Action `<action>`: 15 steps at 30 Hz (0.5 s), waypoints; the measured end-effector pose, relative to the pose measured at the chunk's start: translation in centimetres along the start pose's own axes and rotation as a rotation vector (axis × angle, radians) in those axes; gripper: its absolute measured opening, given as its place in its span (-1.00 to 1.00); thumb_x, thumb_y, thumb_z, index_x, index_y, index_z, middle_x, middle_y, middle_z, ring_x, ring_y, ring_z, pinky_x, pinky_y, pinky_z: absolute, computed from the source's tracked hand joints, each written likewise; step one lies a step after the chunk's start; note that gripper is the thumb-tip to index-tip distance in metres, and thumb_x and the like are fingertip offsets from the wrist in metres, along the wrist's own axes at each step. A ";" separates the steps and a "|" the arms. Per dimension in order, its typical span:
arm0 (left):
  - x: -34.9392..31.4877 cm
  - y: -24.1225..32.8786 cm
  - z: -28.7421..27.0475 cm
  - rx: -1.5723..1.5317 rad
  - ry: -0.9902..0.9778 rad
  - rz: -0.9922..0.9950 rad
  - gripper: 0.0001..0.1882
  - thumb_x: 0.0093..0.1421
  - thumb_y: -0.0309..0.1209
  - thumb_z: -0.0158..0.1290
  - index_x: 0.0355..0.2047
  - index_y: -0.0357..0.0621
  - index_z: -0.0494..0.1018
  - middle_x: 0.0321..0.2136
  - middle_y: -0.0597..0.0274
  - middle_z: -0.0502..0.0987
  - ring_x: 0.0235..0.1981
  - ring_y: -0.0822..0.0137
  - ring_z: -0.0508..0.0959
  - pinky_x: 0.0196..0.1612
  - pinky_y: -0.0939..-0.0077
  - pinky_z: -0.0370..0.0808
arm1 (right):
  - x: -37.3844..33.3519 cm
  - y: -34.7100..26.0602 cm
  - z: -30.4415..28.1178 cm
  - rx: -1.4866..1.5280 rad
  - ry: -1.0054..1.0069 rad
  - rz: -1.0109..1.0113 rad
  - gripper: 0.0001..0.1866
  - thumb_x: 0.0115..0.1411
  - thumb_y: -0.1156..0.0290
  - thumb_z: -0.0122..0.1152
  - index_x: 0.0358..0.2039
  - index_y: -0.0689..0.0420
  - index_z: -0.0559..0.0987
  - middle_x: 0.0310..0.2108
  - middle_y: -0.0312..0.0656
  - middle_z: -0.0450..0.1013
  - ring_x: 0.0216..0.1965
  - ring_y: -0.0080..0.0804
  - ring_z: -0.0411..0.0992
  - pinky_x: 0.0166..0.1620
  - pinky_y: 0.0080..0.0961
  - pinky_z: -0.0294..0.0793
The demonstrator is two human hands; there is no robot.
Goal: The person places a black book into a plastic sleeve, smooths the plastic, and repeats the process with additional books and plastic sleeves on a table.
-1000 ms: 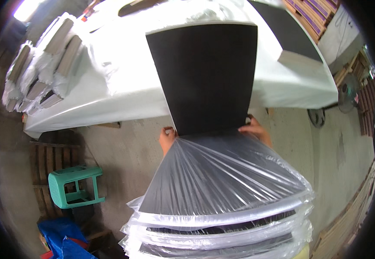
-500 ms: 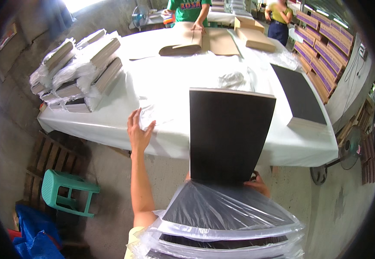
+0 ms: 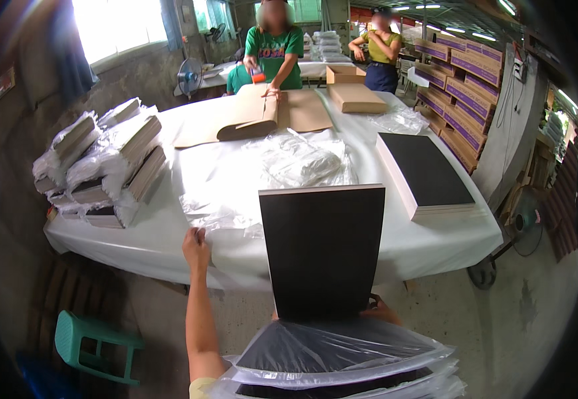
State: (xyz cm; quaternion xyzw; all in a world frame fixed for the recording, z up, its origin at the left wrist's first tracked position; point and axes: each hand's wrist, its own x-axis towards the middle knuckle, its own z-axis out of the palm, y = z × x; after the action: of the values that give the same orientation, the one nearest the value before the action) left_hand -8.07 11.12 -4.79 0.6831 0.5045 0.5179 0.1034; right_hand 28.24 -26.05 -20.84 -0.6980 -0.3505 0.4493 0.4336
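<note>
I had the black rectangular slab with pale edges in the middle of my view, its far end overlapping the near edge of the long table under a glossy white cover; I could not tell whether it touched. Its lower end met the layered black slabs in clear plastic wrap along the bottom. The right hand, mostly hidden, grasped the slab's lower right edge. The left hand was out by the table's near edge with its fingers curled together, just beside the crumpled clear plastic film; I could not tell whether they pinched any.

A second black slab with white sides lay flat on the right of the table, and a pile of grey-edged bundles in cloudy plastic sat on the left. Across from me, a co-worker in a green shirt bent over folded sheets of brown paper. A green plastic stool stood at lower left.
</note>
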 end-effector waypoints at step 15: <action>0.2 21.1 -10.4 -0.206 0.323 0.503 -0.79 -0.06 -0.44 0.18 -0.49 -0.25 0.38 -0.57 0.24 0.43 -0.58 0.39 0.37 -0.43 0.56 0.34 | -1.4 -2.7 1.2 0.026 0.127 0.101 -0.09 -0.34 0.24 0.47 0.05 0.19 0.21 -0.28 0.05 0.36 -0.28 -0.23 0.39 -0.22 -0.37 0.40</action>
State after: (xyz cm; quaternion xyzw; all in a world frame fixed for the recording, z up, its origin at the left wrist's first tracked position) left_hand -4.28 -2.61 13.94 0.6815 0.2744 0.6772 -0.0409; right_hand 26.35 -25.94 -18.11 -0.7361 -0.2809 0.4301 0.4408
